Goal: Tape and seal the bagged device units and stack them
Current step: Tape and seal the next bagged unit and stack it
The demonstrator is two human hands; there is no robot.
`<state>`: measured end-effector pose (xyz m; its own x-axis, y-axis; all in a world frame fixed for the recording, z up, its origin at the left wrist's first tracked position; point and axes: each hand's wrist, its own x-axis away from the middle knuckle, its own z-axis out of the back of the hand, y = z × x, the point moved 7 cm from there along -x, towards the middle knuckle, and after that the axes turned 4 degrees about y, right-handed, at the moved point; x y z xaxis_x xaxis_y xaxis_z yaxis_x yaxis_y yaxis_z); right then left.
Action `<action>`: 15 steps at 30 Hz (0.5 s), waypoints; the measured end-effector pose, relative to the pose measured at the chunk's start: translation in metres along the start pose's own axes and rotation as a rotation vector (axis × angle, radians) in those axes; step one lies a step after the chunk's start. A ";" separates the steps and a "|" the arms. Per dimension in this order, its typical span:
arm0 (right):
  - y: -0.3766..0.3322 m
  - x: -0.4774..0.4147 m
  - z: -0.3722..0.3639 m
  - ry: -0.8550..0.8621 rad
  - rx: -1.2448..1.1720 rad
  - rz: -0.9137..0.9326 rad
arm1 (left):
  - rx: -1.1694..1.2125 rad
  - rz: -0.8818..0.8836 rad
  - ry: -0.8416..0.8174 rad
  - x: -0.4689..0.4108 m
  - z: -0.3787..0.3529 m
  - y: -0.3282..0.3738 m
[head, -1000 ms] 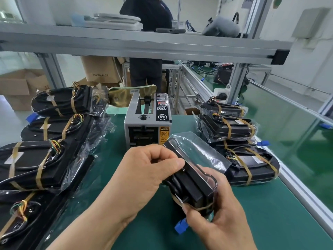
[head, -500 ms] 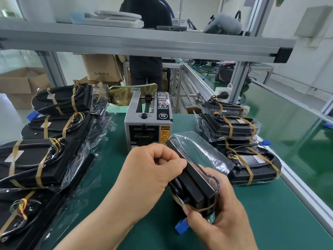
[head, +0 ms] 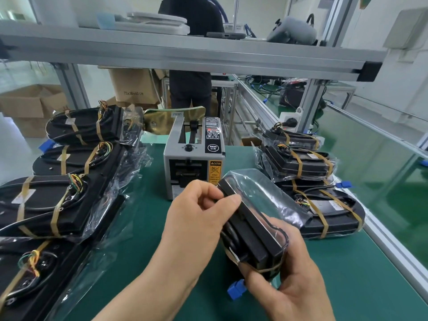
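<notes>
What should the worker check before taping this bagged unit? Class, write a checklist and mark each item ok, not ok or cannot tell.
1. Both hands hold the bagged unit: left hand grips its top, right hand its lower end. Ok.
2. Bag flap folded flat: not ok, it sticks out loose.
3. Tape piece waiting at the tape dispenser: cannot tell, outlet is dark.
4. Blue connector tucked inside the bag: cannot tell.
5. Stack of units on the right standing steady: ok.
</notes>
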<state>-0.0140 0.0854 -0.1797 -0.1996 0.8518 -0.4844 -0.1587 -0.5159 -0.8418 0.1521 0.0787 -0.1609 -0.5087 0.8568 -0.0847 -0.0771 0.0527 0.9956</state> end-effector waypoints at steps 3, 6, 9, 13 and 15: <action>0.002 0.000 0.001 0.008 -0.004 -0.014 | 0.035 -0.006 -0.035 -0.002 -0.001 0.001; 0.005 0.001 0.003 0.020 -0.010 -0.025 | 0.042 -0.027 -0.095 -0.002 -0.003 0.002; 0.006 0.002 0.002 0.028 -0.002 -0.025 | -0.096 -0.044 -0.088 -0.003 -0.001 0.000; 0.009 0.004 0.004 0.045 -0.018 -0.019 | -0.198 -0.083 -0.141 -0.008 0.000 0.003; 0.008 0.004 0.003 0.050 -0.062 -0.015 | -0.197 -0.082 -0.181 -0.012 -0.001 0.005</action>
<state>-0.0194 0.0839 -0.1875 -0.1487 0.8635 -0.4819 -0.1006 -0.4980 -0.8613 0.1575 0.0682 -0.1552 -0.3337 0.9325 -0.1384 -0.2859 0.0397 0.9574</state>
